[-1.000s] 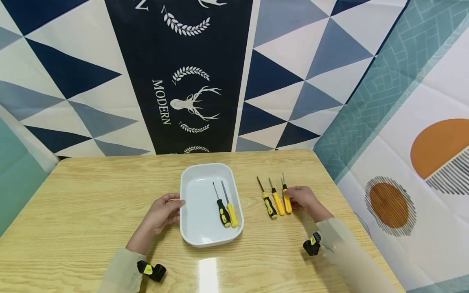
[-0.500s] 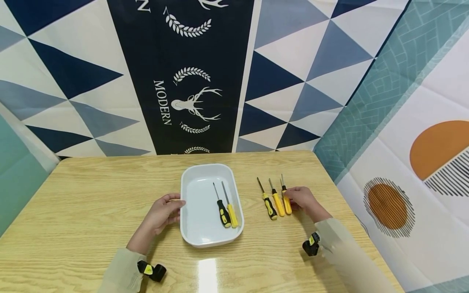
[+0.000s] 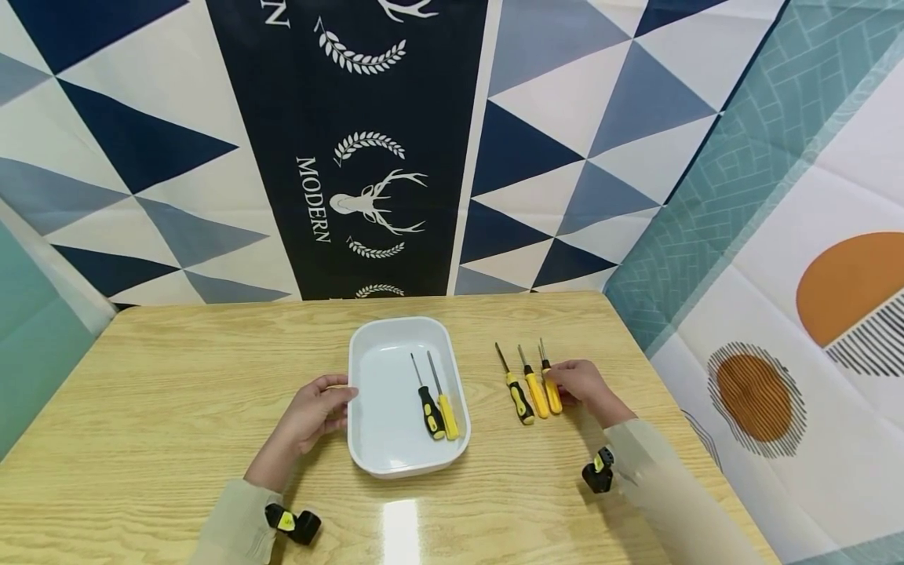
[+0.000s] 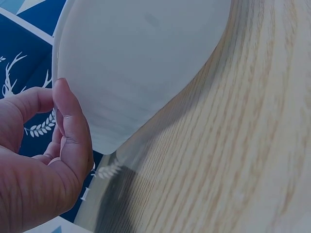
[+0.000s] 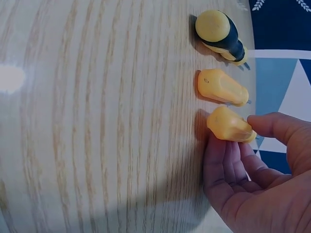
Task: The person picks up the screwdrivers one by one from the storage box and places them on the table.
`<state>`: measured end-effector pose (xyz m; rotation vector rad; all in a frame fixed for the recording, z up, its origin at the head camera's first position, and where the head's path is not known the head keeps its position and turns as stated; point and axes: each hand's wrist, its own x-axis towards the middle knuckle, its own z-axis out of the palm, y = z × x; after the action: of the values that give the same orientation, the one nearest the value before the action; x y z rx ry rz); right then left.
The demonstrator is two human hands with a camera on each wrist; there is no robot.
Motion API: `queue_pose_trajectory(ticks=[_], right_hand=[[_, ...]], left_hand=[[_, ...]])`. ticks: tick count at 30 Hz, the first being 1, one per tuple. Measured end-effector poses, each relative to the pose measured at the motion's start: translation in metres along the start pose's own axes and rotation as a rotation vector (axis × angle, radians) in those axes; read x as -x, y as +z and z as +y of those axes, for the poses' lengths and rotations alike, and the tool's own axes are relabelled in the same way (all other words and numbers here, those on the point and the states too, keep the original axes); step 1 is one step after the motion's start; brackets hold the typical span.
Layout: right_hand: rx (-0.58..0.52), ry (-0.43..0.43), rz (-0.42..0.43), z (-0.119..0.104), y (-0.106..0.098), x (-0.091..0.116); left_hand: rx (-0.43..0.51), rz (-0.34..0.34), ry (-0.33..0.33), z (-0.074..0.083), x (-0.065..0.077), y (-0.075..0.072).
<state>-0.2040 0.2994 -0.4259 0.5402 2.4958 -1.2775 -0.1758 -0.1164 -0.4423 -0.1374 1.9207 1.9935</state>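
Observation:
A white tray sits on the table, with a black-and-yellow screwdriver and a yellow-handled screwdriver lying side by side in its right half. My left hand holds the tray's left side, thumb over the rim and fingers outside. In the left wrist view the thumb bends over that rim. To the right of the tray, my right hand pinches the yellow handle of the rightmost screwdriver between thumb and fingers. Its handle lies low, close over the wood.
Left of the held screwdriver lie another yellow-handled screwdriver and a black-and-yellow one, all roughly parallel, shafts pointing away. The wooden table meets a patterned cloth wall at the back and another cloth on the right.
My right hand and the screwdriver it pinches have shifted slightly left, its tip leaning a little more leftward. The left hand and the tray keep their place.

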Motion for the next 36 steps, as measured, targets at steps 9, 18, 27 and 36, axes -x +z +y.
queue_pose_trajectory(ticks=[9, 18, 27, 36], right_hand=[[0.038, -0.017, 0.018, 0.001, 0.0017, -0.0002], [0.044, -0.006, 0.008, 0.002, 0.0041, 0.0003], [0.043, -0.012, 0.006, 0.0018, 0.0045, 0.0], [0.05, -0.018, 0.005, -0.0013, 0.0044, -0.0009]], left_hand=[[-0.009, 0.003, -0.004, -0.0011, -0.0033, -0.0008], [-0.007, 0.008, -0.015, -0.0017, -0.0029, -0.0016], [0.003, 0.018, -0.025, -0.0013, -0.0033, -0.0014], [0.009, 0.023, -0.022, -0.0013, -0.0038, -0.0019]])
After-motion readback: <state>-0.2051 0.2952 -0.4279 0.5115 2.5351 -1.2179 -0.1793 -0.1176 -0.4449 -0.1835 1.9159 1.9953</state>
